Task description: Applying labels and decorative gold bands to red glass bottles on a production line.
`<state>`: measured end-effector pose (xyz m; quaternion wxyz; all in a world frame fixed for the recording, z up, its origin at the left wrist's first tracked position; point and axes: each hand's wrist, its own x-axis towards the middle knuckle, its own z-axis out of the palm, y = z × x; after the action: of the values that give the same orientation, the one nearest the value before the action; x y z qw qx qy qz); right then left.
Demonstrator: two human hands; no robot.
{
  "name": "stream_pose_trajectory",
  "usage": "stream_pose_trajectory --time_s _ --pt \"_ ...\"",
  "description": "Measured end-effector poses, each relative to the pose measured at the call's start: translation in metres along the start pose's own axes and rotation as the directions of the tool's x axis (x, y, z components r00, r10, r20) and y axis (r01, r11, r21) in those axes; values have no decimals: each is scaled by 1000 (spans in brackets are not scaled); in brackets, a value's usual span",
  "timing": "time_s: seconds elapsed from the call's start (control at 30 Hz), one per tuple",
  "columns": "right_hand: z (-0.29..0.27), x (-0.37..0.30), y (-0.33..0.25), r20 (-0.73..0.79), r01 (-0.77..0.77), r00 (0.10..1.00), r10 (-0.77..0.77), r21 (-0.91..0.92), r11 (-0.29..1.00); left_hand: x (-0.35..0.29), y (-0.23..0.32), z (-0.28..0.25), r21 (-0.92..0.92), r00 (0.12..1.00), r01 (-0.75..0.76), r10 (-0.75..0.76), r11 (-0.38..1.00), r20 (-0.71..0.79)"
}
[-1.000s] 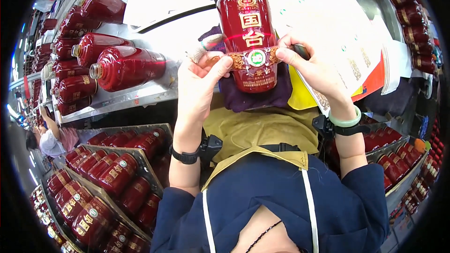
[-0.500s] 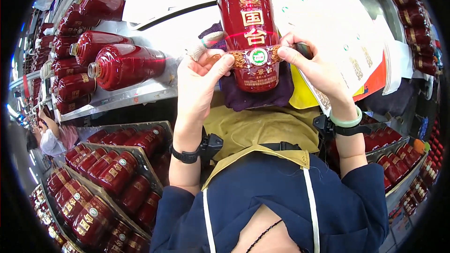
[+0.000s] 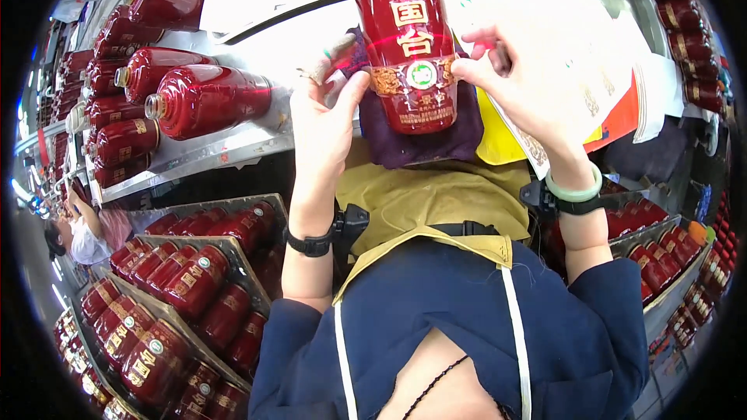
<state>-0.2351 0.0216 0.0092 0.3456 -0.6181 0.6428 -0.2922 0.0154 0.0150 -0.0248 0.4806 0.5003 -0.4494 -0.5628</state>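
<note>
A dark red glass bottle (image 3: 398,19) with gold lettering lies on a folded purple cloth (image 3: 420,148), its neck pointing away from me. Across its lower part runs a brown-and-gold label strip (image 3: 387,80) with a round green and white emblem at its centre. My left hand (image 3: 323,117) is at the strip's left end, thumb at the bottle's side and fingers spread; a whitish cover sits on a fingertip. At the strip's right end, my right hand (image 3: 521,82) has its thumb touching or almost touching the label, with the other fingers lifted apart from the bottle.
Several red bottles (image 3: 210,101) lie on the metal table to the left. Label sheets (image 3: 576,62) cover the right side, over yellow and orange sheets (image 3: 502,136). Crates of bottles (image 3: 233,245) stand below on both sides. Another person (image 3: 82,229) is at the far left.
Both hands have loosened from the strip: the left fingers spread away and the right fingers lifted outward. The strip now lies against the bottle, which appears slightly higher in view.
</note>
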Motion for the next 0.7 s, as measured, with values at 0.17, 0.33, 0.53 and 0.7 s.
stream_pose_trajectory --time_s 0.17,0.33,0.53,0.7 --pt "2 -4 -1 -65 -110 988 142 350 930 -10 -1 7 6 995 -100 100 995 5" --pt "13 -12 4 75 -21 997 -5 343 939 -15 -3 20 7 984 -149 148 989 102" --pt "21 -13 11 78 -2 996 -33 412 911 -15 -4 20 -147 990 -80 95 986 100" --pt "21 -11 14 97 -9 994 -42 475 880 -17 -6 18 -149 988 -85 103 985 114"
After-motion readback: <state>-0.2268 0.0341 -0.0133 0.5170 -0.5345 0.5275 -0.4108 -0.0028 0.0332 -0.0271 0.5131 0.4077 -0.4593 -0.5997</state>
